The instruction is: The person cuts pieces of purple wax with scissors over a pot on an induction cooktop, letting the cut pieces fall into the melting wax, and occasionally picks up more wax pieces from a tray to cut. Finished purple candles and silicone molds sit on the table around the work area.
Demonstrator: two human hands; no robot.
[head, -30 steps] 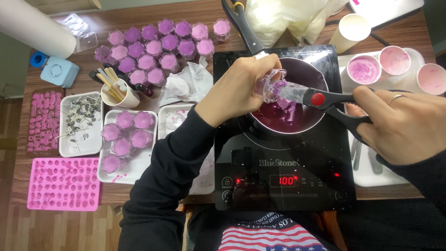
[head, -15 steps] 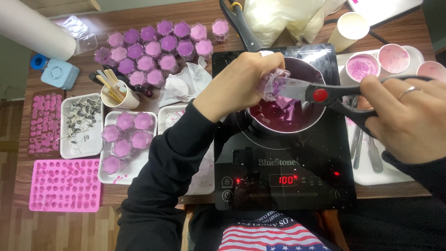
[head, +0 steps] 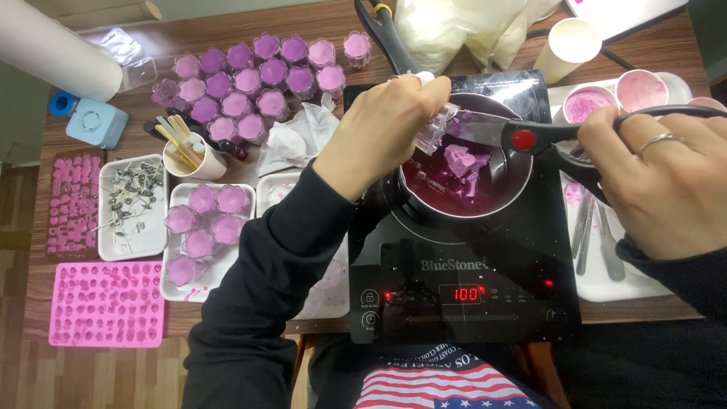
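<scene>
My left hand (head: 382,129) grips a small clear plastic cup (head: 435,129) tilted over a dark pot (head: 462,178) on a black induction cooker (head: 462,280). In the pot lies dark purple liquid with pale purple wax chunks (head: 460,161). My right hand (head: 666,182), with a ring on one finger, holds black-handled scissors (head: 530,136) with a red pivot. Their blade tips reach into the cup's mouth.
Behind the cooker on the left stand several purple-filled cups (head: 257,83). A white tray (head: 176,282) holds more cups, another tray (head: 132,208) holds wicks, and a pink mould (head: 106,303) lies at front left. Pink bowls (head: 587,102) and a paper cup (head: 568,45) stand at the right.
Both hands have shifted slightly while working the scissors in the cup over the pot. More wax chunks lie in the liquid.
</scene>
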